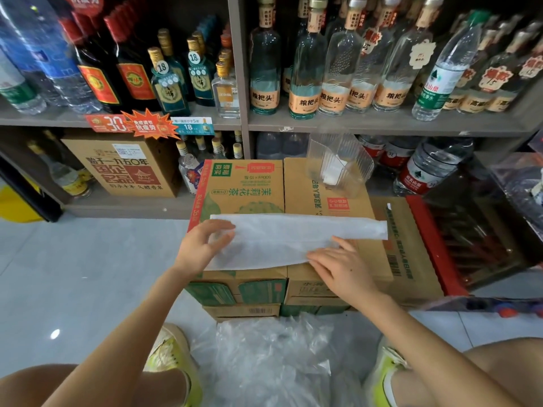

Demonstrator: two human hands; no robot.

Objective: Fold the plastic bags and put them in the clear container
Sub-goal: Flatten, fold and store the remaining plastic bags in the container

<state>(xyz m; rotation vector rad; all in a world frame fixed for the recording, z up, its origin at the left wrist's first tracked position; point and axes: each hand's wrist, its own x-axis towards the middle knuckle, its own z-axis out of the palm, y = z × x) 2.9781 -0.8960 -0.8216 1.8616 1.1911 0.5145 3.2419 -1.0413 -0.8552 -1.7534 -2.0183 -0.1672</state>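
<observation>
Two hands are flattening a folded plastic bag on cardboard boxes.

The white plastic bag [296, 236] is lying as a long strip across the top of the cardboard boxes [244, 189]. The right hand [338, 267] is pressing on its near edge with straight fingers, gripping nothing. The left hand [202, 245] is curling its fingers at the bag's left end; I cannot tell if it is pinching. The clear container [338, 163] is standing behind, tilted, with one white folded piece inside.
</observation>
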